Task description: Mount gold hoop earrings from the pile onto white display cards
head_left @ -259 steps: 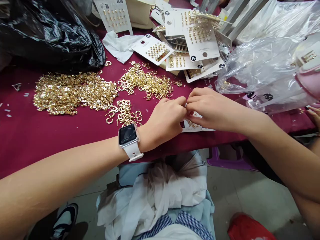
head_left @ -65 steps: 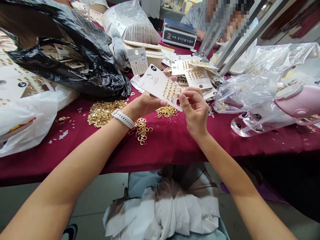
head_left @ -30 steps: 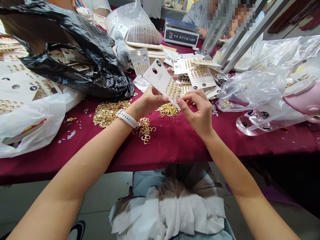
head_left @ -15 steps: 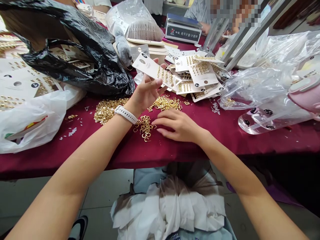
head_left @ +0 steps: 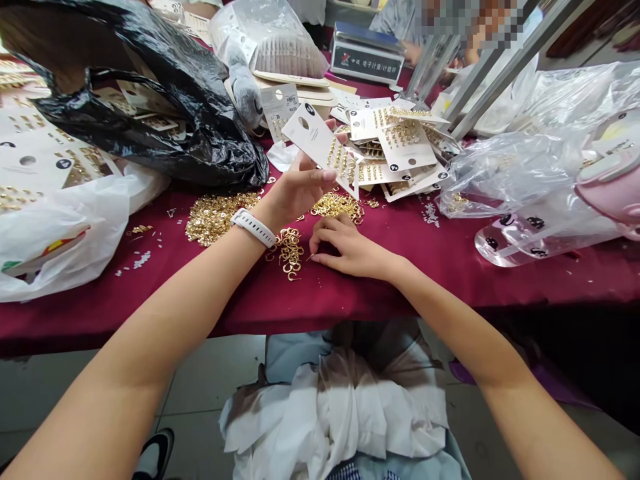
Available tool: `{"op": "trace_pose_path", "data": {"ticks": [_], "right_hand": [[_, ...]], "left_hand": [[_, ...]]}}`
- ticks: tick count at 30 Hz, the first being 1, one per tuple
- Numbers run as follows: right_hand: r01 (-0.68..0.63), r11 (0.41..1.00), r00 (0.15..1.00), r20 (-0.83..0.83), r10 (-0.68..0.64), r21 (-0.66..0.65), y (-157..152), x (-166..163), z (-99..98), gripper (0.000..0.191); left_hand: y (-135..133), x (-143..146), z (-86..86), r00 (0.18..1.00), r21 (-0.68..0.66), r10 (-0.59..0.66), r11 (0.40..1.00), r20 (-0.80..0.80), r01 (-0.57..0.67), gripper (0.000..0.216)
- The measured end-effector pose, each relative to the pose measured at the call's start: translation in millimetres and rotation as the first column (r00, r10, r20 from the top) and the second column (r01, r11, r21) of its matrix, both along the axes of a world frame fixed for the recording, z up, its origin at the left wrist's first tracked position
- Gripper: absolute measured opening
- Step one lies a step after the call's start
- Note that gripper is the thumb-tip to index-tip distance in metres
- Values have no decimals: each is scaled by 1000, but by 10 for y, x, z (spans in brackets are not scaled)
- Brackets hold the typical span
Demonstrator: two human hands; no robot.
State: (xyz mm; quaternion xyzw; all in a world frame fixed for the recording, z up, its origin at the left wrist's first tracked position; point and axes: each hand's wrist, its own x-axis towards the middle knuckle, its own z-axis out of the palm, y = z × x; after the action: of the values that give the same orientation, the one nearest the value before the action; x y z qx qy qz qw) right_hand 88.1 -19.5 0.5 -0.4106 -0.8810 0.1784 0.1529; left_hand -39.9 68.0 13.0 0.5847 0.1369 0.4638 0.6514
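My left hand, a white watch on its wrist, grips a white earring card with rows of gold earrings, held tilted above the table. My right hand rests on the maroon tablecloth with fingers curled in a pinch beside a small cluster of gold hoop earrings. What the fingertips pinch is too small to make out. A loose heap of gold hoops lies just beyond it, and a wider heap of gold pieces lies left of my wrist.
A stack of filled earring cards lies behind. A black plastic bag and a white bag crowd the left; clear bags and a pink object fill the right. A scale and another person sit at the back.
My right hand left the card, dropped to the cloth and curled its fingers by the hoop cluster. The left hand kept the card raised, tilting it slightly.
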Motion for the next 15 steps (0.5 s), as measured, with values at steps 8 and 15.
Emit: {"op": "trace_pose_path", "data": {"ticks": [8,15], "right_hand": [[-265,960,831,-527,177,-95,-61,180,205,3],[302,949,671,-726,-146,88,85,312,184,17]], "left_hand": [[-33,-24,63,999,-1,27,1000,42,-27,96],[-32,2,72,999,-7,21,1000,33,-21,101]]}}
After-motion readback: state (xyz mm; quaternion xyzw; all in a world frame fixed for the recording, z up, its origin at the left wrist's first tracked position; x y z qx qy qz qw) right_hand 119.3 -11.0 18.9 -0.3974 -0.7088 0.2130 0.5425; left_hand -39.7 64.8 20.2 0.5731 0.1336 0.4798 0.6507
